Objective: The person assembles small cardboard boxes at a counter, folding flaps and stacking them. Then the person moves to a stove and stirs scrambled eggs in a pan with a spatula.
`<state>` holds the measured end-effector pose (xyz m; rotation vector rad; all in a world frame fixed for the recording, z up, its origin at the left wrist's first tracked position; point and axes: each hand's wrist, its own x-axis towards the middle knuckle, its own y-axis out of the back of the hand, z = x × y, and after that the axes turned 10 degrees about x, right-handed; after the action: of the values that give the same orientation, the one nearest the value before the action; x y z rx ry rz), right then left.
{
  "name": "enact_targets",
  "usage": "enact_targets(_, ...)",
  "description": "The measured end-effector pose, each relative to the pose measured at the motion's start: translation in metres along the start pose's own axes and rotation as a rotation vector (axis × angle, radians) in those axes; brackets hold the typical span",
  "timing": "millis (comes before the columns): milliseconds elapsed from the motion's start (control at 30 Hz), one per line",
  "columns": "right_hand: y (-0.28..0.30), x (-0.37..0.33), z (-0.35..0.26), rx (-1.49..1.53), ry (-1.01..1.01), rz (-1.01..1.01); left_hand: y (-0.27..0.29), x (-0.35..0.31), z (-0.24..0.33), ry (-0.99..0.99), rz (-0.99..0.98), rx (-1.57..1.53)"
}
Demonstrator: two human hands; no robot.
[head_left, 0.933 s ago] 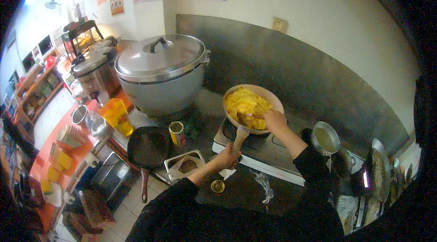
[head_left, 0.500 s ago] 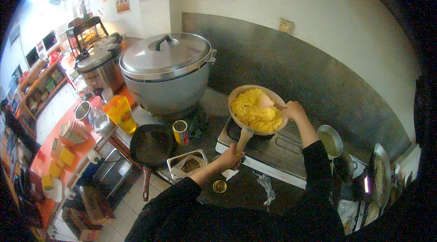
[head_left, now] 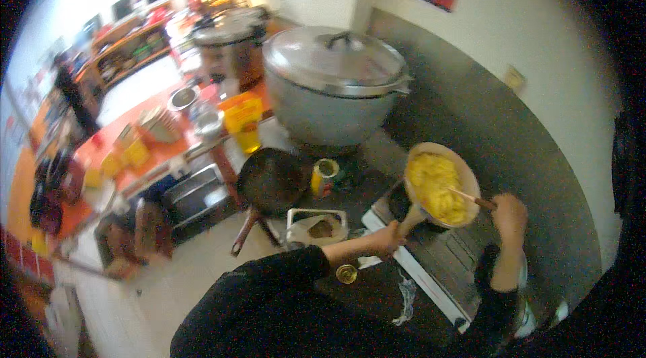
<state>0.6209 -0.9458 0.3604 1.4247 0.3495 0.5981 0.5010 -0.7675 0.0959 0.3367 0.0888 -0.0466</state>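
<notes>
A light-coloured frying pan (head_left: 467, 171) full of soft yellow food (head_left: 433, 182), which looks like scrambled egg, is over the portable gas stove (head_left: 444, 257). My left hand (head_left: 385, 239) is closed around the pan's pale handle (head_left: 410, 222). With my right hand (head_left: 509, 213) I grip the brown handle of a spatula (head_left: 476, 198). Its tip reaches into the yellow food, which hides most of the head. Left of my left hand are a metal tray (head_left: 293, 229) with brown contents and an opened tin can (head_left: 324, 176). A round gold lid (head_left: 346, 274) lies below that hand.
A big grey lidded pot (head_left: 330, 109) stands behind the can. A dark square pan (head_left: 272, 180) sits at the counter's left edge. Crumpled clear plastic (head_left: 406, 301) lies before the stove. A metal backsplash (head_left: 531, 169) curves behind. A person (head_left: 70, 92) stands far left.
The view has swung to the left, so everything sits further right. My right hand has drawn back from the pan with the spatula, whose head now shows less. My left hand keeps the pan handle.
</notes>
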Motion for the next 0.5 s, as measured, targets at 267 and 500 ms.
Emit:
enact_targets(267,-0.073,0.019,0.052,-0.049,0.014,-0.038,-0.007,-0.012,0.032,0.104,0.121,-0.123)
enact_targets(500,-0.127,0.015,0.085,-0.015,-0.025,-0.048,0.001,-0.021,0.059,0.145,-0.01,0.022)
